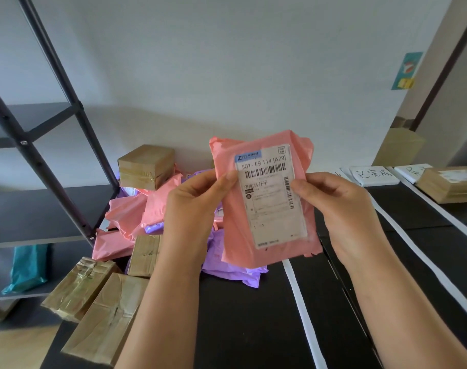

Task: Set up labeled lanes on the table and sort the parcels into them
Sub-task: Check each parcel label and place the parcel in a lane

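Parcel: pink mailer (269,206) up over the black table (248,320), label facing the camera.
Left hand (193,209): thumb and fingers pinch its left edge.
Right hand (341,209): pinches the right edge likewise.
Pile: pink, purple, brown parcels (133,211) heaped left.
Lanes: 3 white tape strips (301,315) right.

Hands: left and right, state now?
Left hand: holding the pink parcel, thumb on its label's left edge.
Right hand: holding the same parcel's right edge.
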A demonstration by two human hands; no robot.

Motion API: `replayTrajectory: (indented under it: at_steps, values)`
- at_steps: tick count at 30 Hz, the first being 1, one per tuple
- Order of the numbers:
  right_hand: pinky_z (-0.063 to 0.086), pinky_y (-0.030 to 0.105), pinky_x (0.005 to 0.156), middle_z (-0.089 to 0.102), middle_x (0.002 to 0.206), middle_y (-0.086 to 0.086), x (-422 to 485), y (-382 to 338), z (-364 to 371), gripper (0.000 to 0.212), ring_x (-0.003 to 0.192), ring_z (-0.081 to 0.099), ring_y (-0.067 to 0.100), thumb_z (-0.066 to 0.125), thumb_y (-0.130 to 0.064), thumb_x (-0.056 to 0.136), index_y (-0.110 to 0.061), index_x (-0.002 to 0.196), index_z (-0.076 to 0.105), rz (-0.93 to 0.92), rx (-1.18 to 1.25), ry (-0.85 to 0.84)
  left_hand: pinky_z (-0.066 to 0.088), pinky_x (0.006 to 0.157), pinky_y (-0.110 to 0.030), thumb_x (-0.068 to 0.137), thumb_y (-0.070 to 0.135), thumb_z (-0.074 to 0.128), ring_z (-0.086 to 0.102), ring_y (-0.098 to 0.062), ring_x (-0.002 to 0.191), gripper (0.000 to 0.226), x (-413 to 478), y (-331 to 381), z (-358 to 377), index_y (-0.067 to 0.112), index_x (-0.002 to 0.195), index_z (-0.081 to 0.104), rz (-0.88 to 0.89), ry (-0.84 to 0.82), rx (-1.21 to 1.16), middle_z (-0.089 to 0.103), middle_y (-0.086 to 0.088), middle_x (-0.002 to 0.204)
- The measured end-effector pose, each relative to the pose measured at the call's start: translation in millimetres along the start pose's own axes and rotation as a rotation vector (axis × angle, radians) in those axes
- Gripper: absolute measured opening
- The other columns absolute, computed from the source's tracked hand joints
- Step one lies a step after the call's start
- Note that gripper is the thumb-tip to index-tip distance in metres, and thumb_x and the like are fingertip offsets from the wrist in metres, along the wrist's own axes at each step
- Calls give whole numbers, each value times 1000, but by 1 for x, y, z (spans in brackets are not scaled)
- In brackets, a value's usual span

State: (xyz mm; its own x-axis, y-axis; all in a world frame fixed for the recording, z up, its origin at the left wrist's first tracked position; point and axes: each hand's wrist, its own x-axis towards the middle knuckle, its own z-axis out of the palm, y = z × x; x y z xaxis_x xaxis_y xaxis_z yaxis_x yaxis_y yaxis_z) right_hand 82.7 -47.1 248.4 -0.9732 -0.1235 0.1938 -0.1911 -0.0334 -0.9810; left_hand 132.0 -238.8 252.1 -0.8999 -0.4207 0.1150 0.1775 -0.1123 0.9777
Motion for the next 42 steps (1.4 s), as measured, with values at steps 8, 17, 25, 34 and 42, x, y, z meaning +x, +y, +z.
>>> replayTrajectory:
  at_steps: [8,17,25,34,42]
  values:
    - [60,29,68,77,85,-1,-6,-17,-5,13,80,75,17,75,-29,83,-28,70,76,36,104,155,55,69,-17,71,39,77,72,-8,81,21,-7,-3,7,23,83,80,-1,-110,-2,77,4,88]
    - [60,24,64,77,87,6,-14,-34,-7,23,83,75,20,71,-27,68,-10,83,71,67,292,103,57,76,-24,73,36,85,73,-18,91,20,-3,-6,7,22,86,81,24,-168,-94,78,-4,96]
    - [58,23,62,77,86,5,-13,-31,-13,18,81,75,19,70,-26,69,-12,80,71,84,324,76,57,79,-27,73,37,84,73,-19,93,21,-5,-6,11,22,87,81,30,-158,-85,77,-5,98]
    - [58,26,67,76,85,-4,-6,-1,-37,7,82,74,13,72,-24,88,-18,84,73,121,37,128,58,86,-37,80,34,80,74,-17,93,17,-13,-31,35,26,94,80,-78,-93,53,78,3,97]
    - [47,18,77,64,117,-16,7,39,-96,49,100,63,-4,76,-30,86,-35,129,54,22,-374,261,54,70,-26,91,18,70,68,-16,76,12,-6,-77,81,10,85,77,-47,-49,324,75,3,82]
